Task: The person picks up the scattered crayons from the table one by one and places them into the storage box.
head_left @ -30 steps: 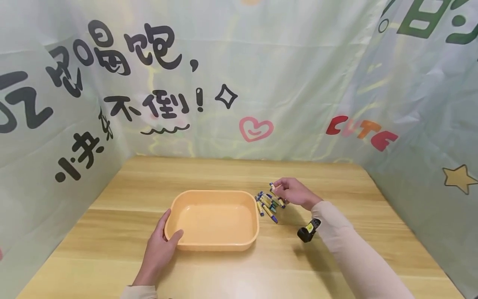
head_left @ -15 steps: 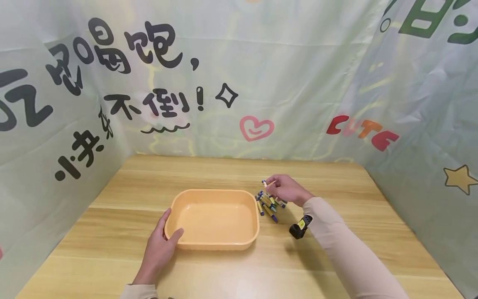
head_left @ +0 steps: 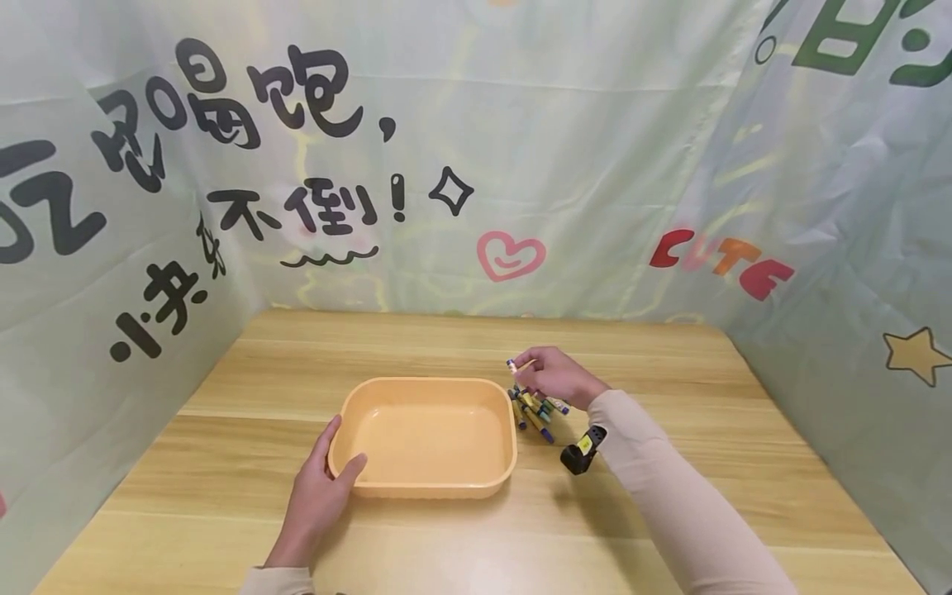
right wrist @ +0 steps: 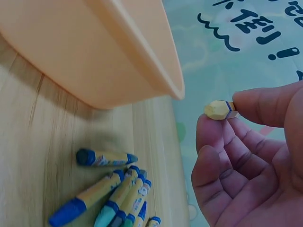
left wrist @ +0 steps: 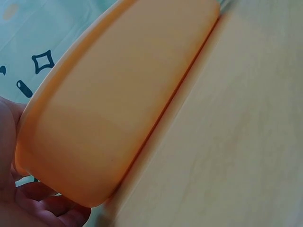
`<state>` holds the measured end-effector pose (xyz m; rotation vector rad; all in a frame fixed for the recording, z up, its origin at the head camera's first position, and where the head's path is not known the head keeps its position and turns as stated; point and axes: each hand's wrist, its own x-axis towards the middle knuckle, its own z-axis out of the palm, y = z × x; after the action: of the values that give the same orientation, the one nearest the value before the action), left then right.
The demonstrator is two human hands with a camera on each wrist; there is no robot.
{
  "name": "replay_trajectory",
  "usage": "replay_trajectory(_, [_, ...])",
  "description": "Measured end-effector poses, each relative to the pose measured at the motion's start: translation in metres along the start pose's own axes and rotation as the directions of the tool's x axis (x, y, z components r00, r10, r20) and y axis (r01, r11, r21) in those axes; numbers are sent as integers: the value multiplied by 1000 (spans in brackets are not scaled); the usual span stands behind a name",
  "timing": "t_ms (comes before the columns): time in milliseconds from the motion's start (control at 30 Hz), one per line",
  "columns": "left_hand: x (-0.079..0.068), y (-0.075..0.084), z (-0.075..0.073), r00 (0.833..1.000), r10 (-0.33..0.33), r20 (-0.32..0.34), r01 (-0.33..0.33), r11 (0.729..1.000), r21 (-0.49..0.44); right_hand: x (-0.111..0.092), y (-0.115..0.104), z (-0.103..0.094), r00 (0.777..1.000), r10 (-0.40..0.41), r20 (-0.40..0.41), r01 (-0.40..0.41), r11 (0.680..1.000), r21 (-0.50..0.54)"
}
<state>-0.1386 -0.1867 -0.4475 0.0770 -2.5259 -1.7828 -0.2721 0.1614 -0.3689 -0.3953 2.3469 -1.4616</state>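
Note:
A light-orange plastic tub (head_left: 424,442) stands on the wooden table, with nothing inside. My left hand (head_left: 318,496) grips its left end, thumb over the rim and fingers outside; in the left wrist view the fingers (left wrist: 52,208) curl under the tub's corner. Just beyond the tub's right back corner, my right hand (head_left: 558,377) pinches a crayon (right wrist: 218,110) between thumb and fingers. Its pale yellow tip and blue-edged wrapper show in the right wrist view. Below that hand lies a loose pile of crayons (right wrist: 99,191), blue, teal and green among them, beside the tub's right wall.
A black camera (head_left: 583,450) is strapped at the right wrist, above the table (head_left: 669,529). Printed fabric walls (head_left: 595,165) enclose the table at the back and both sides.
My right hand, with the crayon pinched in it, has moved left over the pile toward the tub's back right corner. The left hand and tub stay where they were.

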Motion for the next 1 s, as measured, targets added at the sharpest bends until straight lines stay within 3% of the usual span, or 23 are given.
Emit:
replay_trajectory(500, [-1,2,1,1000,6,-21,-5,999,48,9,-10,19,999,34,23,-35,998,54])
replay_trajectory(1000, [-2,4,1,1000,-14,-16,15,999,34,16,-18,34,996,85,32,-87,995,57])
